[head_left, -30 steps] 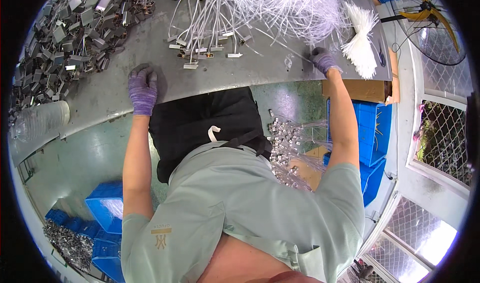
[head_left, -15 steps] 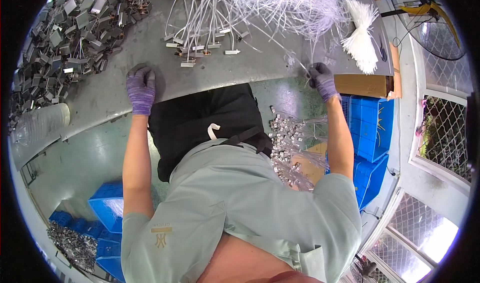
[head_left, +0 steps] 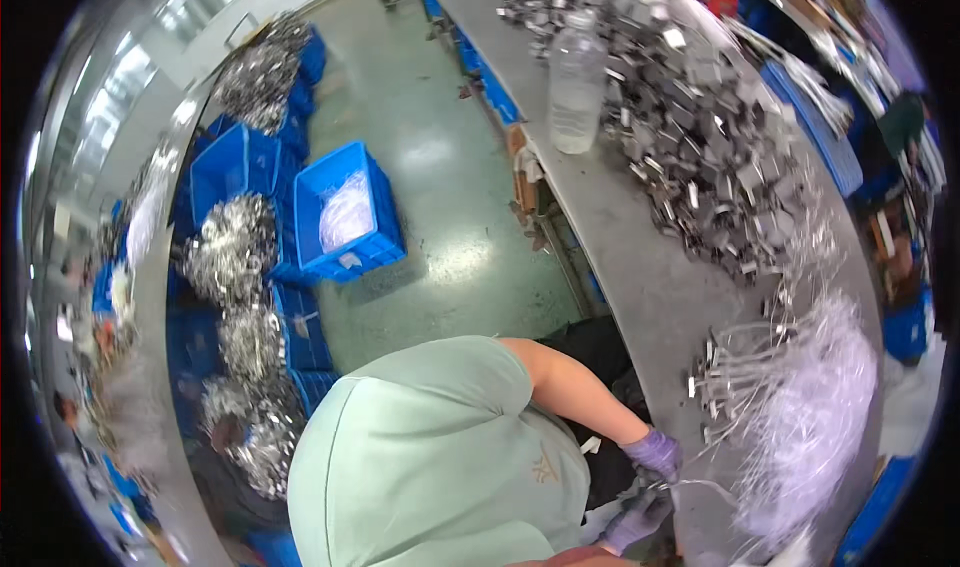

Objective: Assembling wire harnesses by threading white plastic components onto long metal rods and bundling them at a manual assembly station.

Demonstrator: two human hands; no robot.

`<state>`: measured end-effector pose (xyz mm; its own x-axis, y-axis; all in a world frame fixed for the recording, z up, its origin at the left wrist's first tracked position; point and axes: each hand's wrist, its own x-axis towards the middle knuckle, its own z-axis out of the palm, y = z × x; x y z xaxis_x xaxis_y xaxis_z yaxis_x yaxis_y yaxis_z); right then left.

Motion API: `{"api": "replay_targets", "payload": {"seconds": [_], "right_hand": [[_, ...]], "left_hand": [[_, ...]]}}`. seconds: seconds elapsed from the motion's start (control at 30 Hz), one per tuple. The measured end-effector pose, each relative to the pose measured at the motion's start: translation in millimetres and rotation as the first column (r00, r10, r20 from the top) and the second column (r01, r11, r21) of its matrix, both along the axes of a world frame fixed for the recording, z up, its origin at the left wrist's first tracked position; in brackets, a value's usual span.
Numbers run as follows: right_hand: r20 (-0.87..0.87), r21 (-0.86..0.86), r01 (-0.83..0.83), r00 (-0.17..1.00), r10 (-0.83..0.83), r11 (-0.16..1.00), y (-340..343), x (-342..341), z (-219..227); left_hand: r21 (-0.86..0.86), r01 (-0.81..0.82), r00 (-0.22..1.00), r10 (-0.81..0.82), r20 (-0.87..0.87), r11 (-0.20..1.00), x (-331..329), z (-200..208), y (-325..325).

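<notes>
My left hand (head_left: 655, 454), in a purple knitted glove, is at the near edge of the grey table. Just below it in the picture, my right hand (head_left: 637, 522), gloved the same way, is turned toward it. Both hands are closed around the end of a thin white cable (head_left: 710, 486), which runs from between them toward the pile. Blur and the gloves partly hide the fingers and what lies between them. On the table beside the hands spreads a heap of clear and white cables (head_left: 805, 427), with small metal-ended connectors (head_left: 705, 387) at the near side.
A large pile of grey metal housings (head_left: 700, 147) covers the table (head_left: 640, 267) farther along. A clear plastic bottle (head_left: 577, 92) stands at the edge. On the green floor is a blue crate (head_left: 385, 207) holding bagged material. More crates heaped with shiny metal parts (head_left: 235, 252) line the left.
The view has swung left, bringing the aisle and crates into sight. My hands, far apart before, are now together at the table edge. The left hand has come off the tabletop to the cable.
</notes>
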<state>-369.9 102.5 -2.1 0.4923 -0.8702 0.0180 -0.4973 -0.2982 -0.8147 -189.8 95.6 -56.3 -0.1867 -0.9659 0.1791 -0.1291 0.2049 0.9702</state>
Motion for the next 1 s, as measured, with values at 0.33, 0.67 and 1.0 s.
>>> {"api": "replay_targets", "payload": {"seconds": [0.33, 0.67, 1.0], "right_hand": [[0.155, 0.165, -0.230, 0.966, 0.205, 0.959, -11, 41, -11], [0.259, 0.028, -0.287, 0.927, 0.271, 0.957, -12, 71, 41], [0.169, -0.053, -0.436, 0.883, 0.438, 0.898, -15, 98, 77]], "left_hand": [[-0.257, -0.155, 0.959, 0.208, 0.193, 0.954, 44, 26, 13], [-0.171, -0.254, 0.924, 0.291, 0.248, 0.952, 53, 107, 23], [-0.233, -0.335, 0.892, 0.387, 0.233, 0.913, 81, 121, 36]]}}
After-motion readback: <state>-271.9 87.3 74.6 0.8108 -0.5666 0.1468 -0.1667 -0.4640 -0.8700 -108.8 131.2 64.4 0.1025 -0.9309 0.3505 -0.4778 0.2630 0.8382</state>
